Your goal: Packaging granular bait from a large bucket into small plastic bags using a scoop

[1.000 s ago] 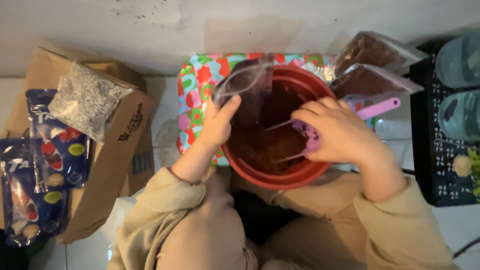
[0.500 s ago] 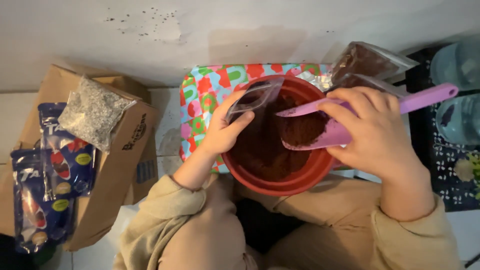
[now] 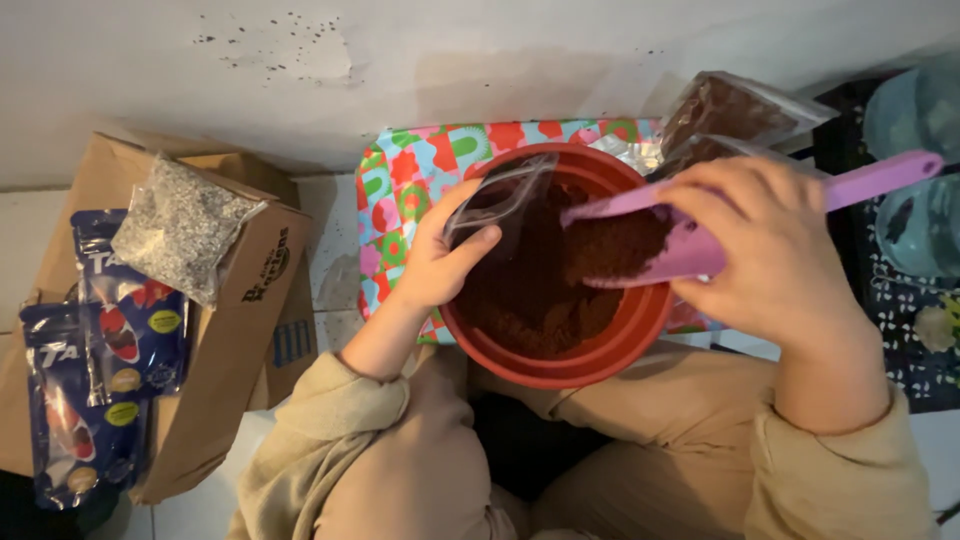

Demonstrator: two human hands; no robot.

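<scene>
Now | my right hand (image 3: 775, 255) grasps purple scoop (image 3: 690, 250), loose brown powder (image 3: 560, 290) spills easily | left hand (image 3: 440, 262) pinches limp, slippery clear bag (image 3: 500, 205) at its mouth, over red bowl (image 3: 560, 365).

Dim, soft indoor light falls from above, with no glare. The white wall (image 3: 300, 80) is evenly lit, with a faint shadow above the red bowl (image 3: 560, 360). The lap below is darkest. The right hand (image 3: 770, 260) and picture corners look slightly blurred.
</scene>
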